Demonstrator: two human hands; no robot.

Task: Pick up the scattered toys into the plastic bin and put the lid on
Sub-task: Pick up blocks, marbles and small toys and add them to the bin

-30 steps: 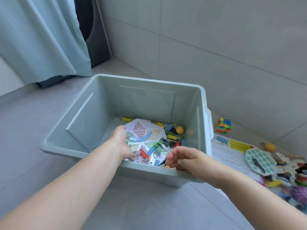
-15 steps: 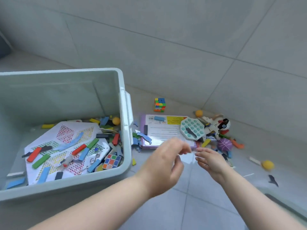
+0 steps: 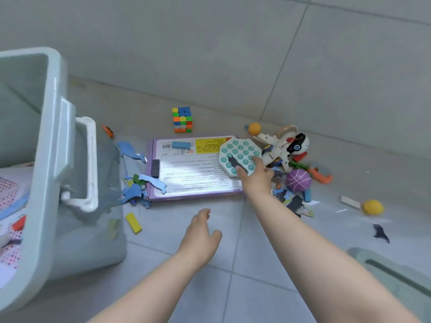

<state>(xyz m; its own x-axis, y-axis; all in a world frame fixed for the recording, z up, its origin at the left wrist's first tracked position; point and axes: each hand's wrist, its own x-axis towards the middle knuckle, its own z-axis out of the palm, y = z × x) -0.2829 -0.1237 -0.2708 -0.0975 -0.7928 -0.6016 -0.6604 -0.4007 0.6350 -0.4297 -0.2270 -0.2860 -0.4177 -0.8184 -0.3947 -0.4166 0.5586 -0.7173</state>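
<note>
The pale green plastic bin (image 3: 53,136) stands at the left, with a white patterned board and coloured blocks inside. Toys lie scattered on the floor to its right. My right hand (image 3: 256,177) reaches forward, and its thumb and fingertips touch the near edge of a teal octagonal pop toy (image 3: 238,151). That toy lies on a flat purple box (image 3: 186,173). My left hand (image 3: 200,234) hovers over the floor tiles, fingers relaxed, holding nothing. A pale green shape at the bottom right, probably the lid (image 3: 396,276), lies on the floor.
A colour cube (image 3: 182,119) sits by the wall. A white robot toy (image 3: 282,145), a purple ball (image 3: 298,180), an orange ball (image 3: 254,128) and a yellow ball (image 3: 373,207) lie to the right. Blue puzzle pieces (image 3: 134,192) and a yellow block (image 3: 133,223) lie beside the bin.
Both hands left the bin and the view swung right. My right hand has stretched out to the teal pop toy; my left hand has dropped lower and trails behind.
</note>
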